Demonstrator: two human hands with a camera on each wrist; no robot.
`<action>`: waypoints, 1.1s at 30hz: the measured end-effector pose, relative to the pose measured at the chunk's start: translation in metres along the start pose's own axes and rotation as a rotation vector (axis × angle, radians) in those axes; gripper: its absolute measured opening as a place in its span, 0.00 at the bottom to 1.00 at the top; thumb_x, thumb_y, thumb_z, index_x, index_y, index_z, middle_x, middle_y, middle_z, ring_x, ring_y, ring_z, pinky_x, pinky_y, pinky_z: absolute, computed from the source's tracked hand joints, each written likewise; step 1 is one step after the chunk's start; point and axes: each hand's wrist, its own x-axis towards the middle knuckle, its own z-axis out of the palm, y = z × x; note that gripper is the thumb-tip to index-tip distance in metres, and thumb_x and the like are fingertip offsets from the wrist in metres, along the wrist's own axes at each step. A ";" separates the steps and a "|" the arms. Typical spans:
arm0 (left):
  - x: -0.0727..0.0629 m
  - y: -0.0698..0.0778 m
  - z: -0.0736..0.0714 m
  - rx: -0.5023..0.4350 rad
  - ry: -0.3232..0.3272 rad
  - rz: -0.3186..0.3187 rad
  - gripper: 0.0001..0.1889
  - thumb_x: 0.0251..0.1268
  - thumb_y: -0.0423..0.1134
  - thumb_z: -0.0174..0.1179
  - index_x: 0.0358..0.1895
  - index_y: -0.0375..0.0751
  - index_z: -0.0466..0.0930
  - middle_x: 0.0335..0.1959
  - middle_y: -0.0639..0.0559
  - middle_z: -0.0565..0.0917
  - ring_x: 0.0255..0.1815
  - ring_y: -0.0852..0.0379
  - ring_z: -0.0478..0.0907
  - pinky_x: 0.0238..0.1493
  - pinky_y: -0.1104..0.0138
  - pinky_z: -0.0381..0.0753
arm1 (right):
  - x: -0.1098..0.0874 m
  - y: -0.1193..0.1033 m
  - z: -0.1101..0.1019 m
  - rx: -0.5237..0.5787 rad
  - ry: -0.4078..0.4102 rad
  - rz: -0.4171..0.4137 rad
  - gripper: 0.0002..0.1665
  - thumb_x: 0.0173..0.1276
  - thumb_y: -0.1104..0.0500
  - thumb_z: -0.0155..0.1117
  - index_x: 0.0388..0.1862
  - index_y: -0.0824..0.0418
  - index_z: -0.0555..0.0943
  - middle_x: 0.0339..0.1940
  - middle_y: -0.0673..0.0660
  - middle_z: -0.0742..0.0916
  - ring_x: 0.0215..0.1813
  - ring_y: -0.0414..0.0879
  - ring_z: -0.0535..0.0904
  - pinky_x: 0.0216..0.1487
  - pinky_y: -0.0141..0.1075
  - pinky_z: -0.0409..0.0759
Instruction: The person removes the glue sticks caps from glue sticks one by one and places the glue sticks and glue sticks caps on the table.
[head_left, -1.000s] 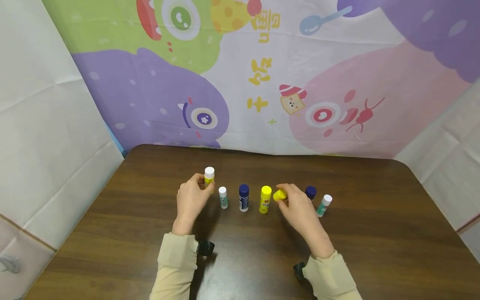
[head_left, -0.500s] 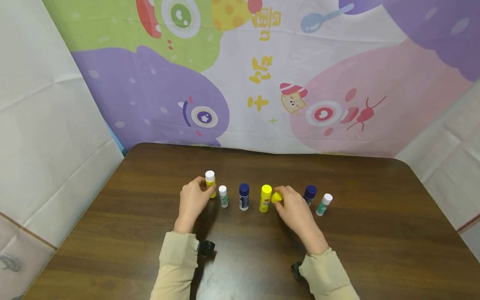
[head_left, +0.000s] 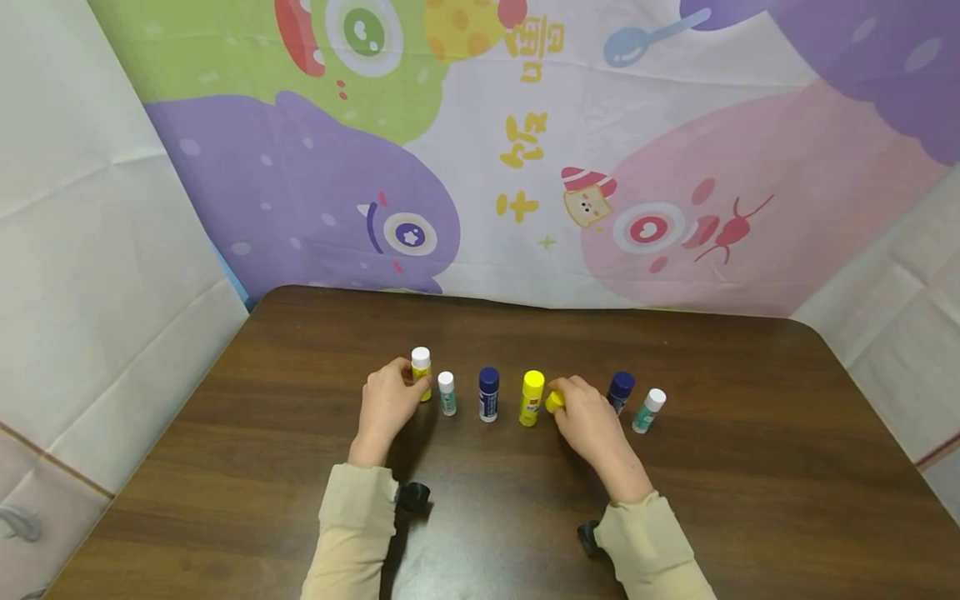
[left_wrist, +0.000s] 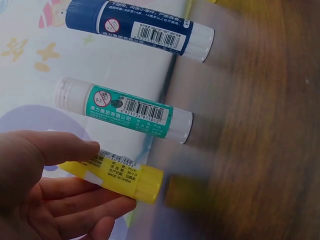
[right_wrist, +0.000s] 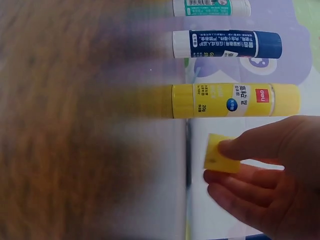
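Observation:
My left hand [head_left: 390,406] pinches a yellow glue stick [head_left: 422,377] with a white top between thumb and fingers. It stands upright, its yellow base [left_wrist: 150,185] close over the table in the left wrist view. Between the thumb and fingertips of my right hand [head_left: 595,421] is a small yellow cap [right_wrist: 222,154], low over the table. Just left of that hand a capped yellow glue stick [head_left: 531,399] stands upright. Beside the left hand stands a small green-and-white glue stick [head_left: 447,395], then a navy one [head_left: 488,396] to its right.
Past my right hand stand another navy glue stick [head_left: 620,388], partly hidden by the hand, and a green one with a white cap [head_left: 648,412]. All are in a row across the brown wooden table [head_left: 480,517]. A cartoon-printed cloth [head_left: 517,275] hangs behind the far edge.
My left hand has lowered the yellow glue stick towards the table. The right hand has shifted slightly left and down with the cap, uncovering more of the navy glue stick behind it.

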 end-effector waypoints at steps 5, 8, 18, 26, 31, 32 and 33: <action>-0.001 0.001 0.000 0.001 -0.015 -0.003 0.15 0.51 0.43 0.62 0.37 0.34 0.79 0.34 0.42 0.84 0.36 0.43 0.80 0.39 0.52 0.75 | 0.000 0.004 0.001 -0.018 -0.040 -0.014 0.18 0.56 0.70 0.57 0.47 0.65 0.79 0.44 0.60 0.82 0.43 0.51 0.80 0.45 0.44 0.78; 0.000 0.000 0.001 -0.003 -0.020 0.005 0.15 0.51 0.43 0.61 0.36 0.34 0.79 0.34 0.42 0.84 0.36 0.43 0.80 0.39 0.52 0.75 | 0.000 0.005 0.002 -0.021 -0.034 -0.037 0.17 0.55 0.71 0.57 0.46 0.65 0.80 0.43 0.60 0.82 0.42 0.51 0.80 0.45 0.44 0.78; 0.000 -0.003 0.001 -0.018 -0.069 -0.019 0.15 0.50 0.44 0.62 0.36 0.36 0.77 0.34 0.42 0.84 0.36 0.42 0.79 0.38 0.52 0.75 | 0.000 0.010 0.005 -0.007 -0.042 -0.062 0.18 0.52 0.75 0.56 0.43 0.65 0.81 0.40 0.61 0.82 0.41 0.53 0.80 0.45 0.45 0.78; 0.000 -0.002 0.000 -0.024 -0.094 -0.026 0.15 0.51 0.44 0.61 0.37 0.36 0.77 0.35 0.42 0.83 0.36 0.42 0.78 0.38 0.52 0.74 | 0.001 0.011 0.005 -0.015 -0.065 -0.048 0.20 0.53 0.77 0.54 0.44 0.66 0.81 0.41 0.61 0.82 0.43 0.53 0.79 0.47 0.45 0.77; 0.000 -0.003 0.000 -0.022 -0.101 -0.024 0.15 0.51 0.44 0.61 0.37 0.36 0.76 0.35 0.42 0.83 0.36 0.43 0.78 0.38 0.53 0.74 | 0.001 0.010 0.005 -0.024 -0.071 -0.052 0.21 0.52 0.78 0.54 0.44 0.66 0.81 0.41 0.61 0.82 0.43 0.54 0.80 0.46 0.46 0.77; 0.000 -0.004 0.000 -0.021 -0.102 -0.024 0.15 0.51 0.44 0.61 0.37 0.36 0.76 0.35 0.42 0.83 0.36 0.43 0.78 0.38 0.53 0.74 | 0.002 0.010 0.005 -0.025 -0.073 -0.050 0.21 0.52 0.78 0.54 0.44 0.66 0.81 0.41 0.61 0.82 0.43 0.54 0.80 0.46 0.47 0.76; -0.001 -0.004 0.000 -0.020 -0.103 -0.024 0.15 0.51 0.44 0.61 0.37 0.36 0.76 0.35 0.41 0.83 0.36 0.43 0.78 0.38 0.53 0.74 | 0.002 0.011 0.005 -0.026 -0.075 -0.049 0.20 0.52 0.77 0.55 0.44 0.66 0.81 0.42 0.61 0.82 0.44 0.54 0.80 0.47 0.48 0.76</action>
